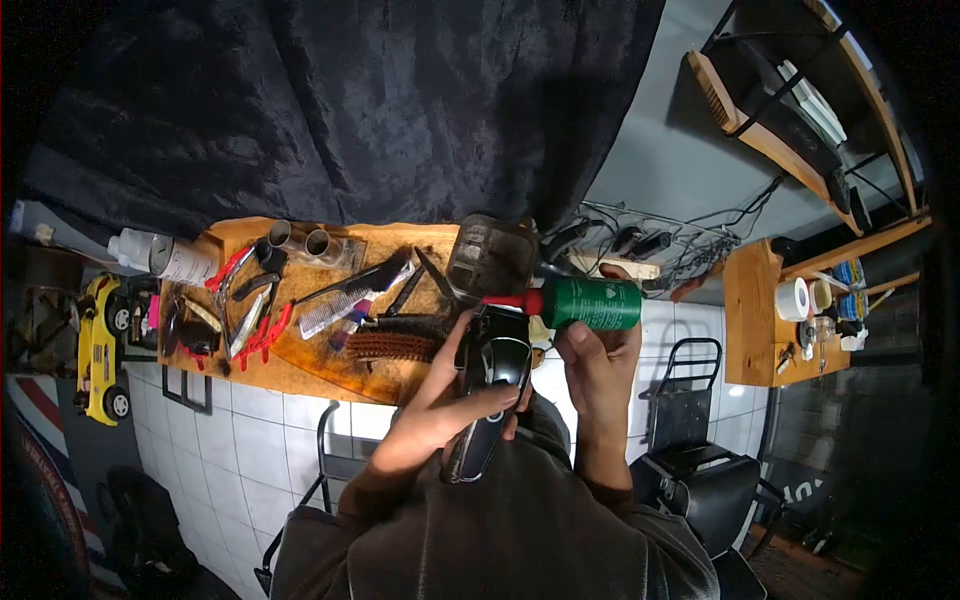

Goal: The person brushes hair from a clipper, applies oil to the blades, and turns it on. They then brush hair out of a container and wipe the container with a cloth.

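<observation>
My left hand [437,418] is wrapped round a black hair clipper [484,432], thumb across its glossy body, with the blade end pointing away from me. In my right hand [603,375] lies a green bottle [600,303] tipped on its side, fingers and thumb gripping it. Its red nozzle [518,299] points left, and the tip is right at the clipper's blade end. Behind the clipper, a dark tray [490,258] with compartments rests on the wooden table [310,366]. A brown-bristled brush [390,347] lies just left of my left hand.
Combs [335,312], scissors, razors and red-handled tools are spread over the table's left half, near two metal cups [320,243] and a spray can [182,262]. Cables [720,225] hang along the right wall. Black chairs [690,450] stand at right, and a yellow toy car [100,350] at far left.
</observation>
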